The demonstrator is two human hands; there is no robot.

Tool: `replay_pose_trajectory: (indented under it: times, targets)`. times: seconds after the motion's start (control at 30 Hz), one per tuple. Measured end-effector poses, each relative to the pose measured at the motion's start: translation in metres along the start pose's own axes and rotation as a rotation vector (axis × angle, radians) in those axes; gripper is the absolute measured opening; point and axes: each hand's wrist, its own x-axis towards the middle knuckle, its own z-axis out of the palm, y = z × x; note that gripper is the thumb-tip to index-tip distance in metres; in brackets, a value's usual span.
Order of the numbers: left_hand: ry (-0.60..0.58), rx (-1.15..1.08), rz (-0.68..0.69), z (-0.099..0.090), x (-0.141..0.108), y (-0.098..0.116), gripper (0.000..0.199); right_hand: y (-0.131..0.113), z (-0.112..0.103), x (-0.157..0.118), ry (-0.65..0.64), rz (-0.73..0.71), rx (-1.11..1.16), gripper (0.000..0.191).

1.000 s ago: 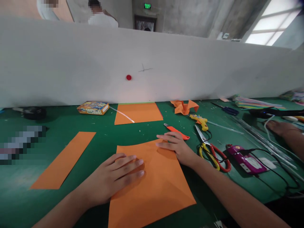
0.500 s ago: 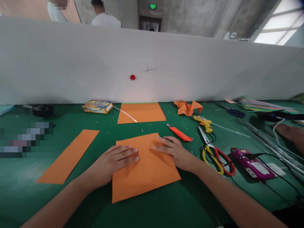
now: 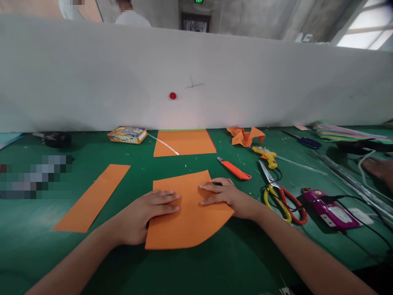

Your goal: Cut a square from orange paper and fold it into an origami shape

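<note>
A sheet of orange paper (image 3: 187,221) lies in front of me, its near right edge lifted and curving up from the green table. My left hand (image 3: 147,213) is at its left edge, fingers laid together across the top and the thumb side tucked by the edge. At the right edge, my right hand (image 3: 229,197) grips the sheet, fingers on top and thumb hidden below. A narrow orange strip (image 3: 93,198) lies to the left of my left hand. Beyond my right hand are an orange box cutter (image 3: 236,170) and scissors with red and yellow handles (image 3: 284,198).
Against the white partition (image 3: 123,78) rest a small box (image 3: 127,135), an orange stack of sheets (image 3: 184,143) and crumpled orange paper (image 3: 245,136). To the right lie a yellow glue gun (image 3: 266,156), a purple power strip (image 3: 331,211) with cables, and blue-handled scissors (image 3: 309,142).
The sheet's near right corner has risen and its near edge now bows. My right hand has closed around the right edge. The view has tilted slightly downward.
</note>
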Motion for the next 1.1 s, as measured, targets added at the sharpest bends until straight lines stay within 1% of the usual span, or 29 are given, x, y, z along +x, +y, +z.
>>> replay_pose_trajectory:
  times: [0.07,0.13,0.23,0.3,0.37,0.43,0.53,0.57,0.63,0.67,0.7,0.77,0.8,0.83,0.87,0.93,1.0,1.03,1.1]
  targets:
    - [0.035,-0.104,-0.044,-0.001,0.000,0.001,0.046,-0.002,-0.003,-0.001,0.003,0.010,0.043,0.035]
    - [0.114,-0.206,-0.177,0.001,0.001,0.003,0.038,-0.003,-0.004,-0.003,0.038,0.044,0.093,0.033]
    - [0.240,-0.355,-0.444,0.006,0.004,0.005,0.037,-0.001,-0.001,-0.003,0.123,0.132,0.155,0.038]
    - [0.275,-0.391,-0.593,0.009,0.006,0.005,0.038,0.002,0.002,0.000,0.159,0.138,0.171,0.038]
    - [0.301,-0.359,-0.697,0.010,0.008,0.003,0.043,0.004,0.004,0.004,0.198,0.125,0.196,0.037]
    - [0.332,-0.305,-0.738,0.010,0.009,0.001,0.046,0.004,0.005,0.008,0.247,0.177,0.243,0.037]
    - [0.359,-0.178,-0.726,0.012,0.010,-0.004,0.044,0.000,0.007,0.013,0.305,0.304,0.338,0.029]
    - [0.352,-0.110,-0.720,0.014,0.010,-0.006,0.042,-0.001,0.008,0.014,0.317,0.335,0.364,0.031]
    - [0.365,0.051,-0.692,0.020,0.009,-0.009,0.036,-0.003,0.012,0.016,0.336,0.376,0.376,0.054]
    - [0.396,0.133,-0.668,0.024,0.008,-0.010,0.035,-0.004,0.013,0.016,0.341,0.390,0.358,0.065]
    - [0.444,0.211,-0.639,0.027,0.008,-0.010,0.040,-0.005,0.015,0.017,0.348,0.405,0.330,0.073]
    - [0.549,0.341,-0.562,0.032,0.009,-0.007,0.055,-0.006,0.018,0.017,0.366,0.425,0.286,0.083]
    - [0.571,0.384,-0.520,0.032,0.009,-0.003,0.056,-0.007,0.019,0.017,0.375,0.427,0.273,0.083]
    - [0.560,0.410,-0.469,0.031,0.010,0.001,0.052,-0.007,0.019,0.018,0.377,0.427,0.257,0.080]
    - [0.513,0.414,-0.409,0.030,0.011,0.005,0.046,-0.008,0.019,0.018,0.369,0.424,0.237,0.073]
    - [0.352,0.386,-0.272,0.026,0.014,0.013,0.037,-0.008,0.017,0.018,0.336,0.404,0.182,0.054]
    - [0.189,0.346,-0.175,0.024,0.015,0.018,0.036,-0.007,0.016,0.018,0.294,0.377,0.138,0.042]
    - [0.126,0.325,-0.158,0.024,0.015,0.019,0.037,-0.007,0.016,0.019,0.276,0.364,0.129,0.039]
    - [0.044,0.284,-0.176,0.026,0.015,0.017,0.042,-0.006,0.015,0.018,0.249,0.348,0.129,0.036]
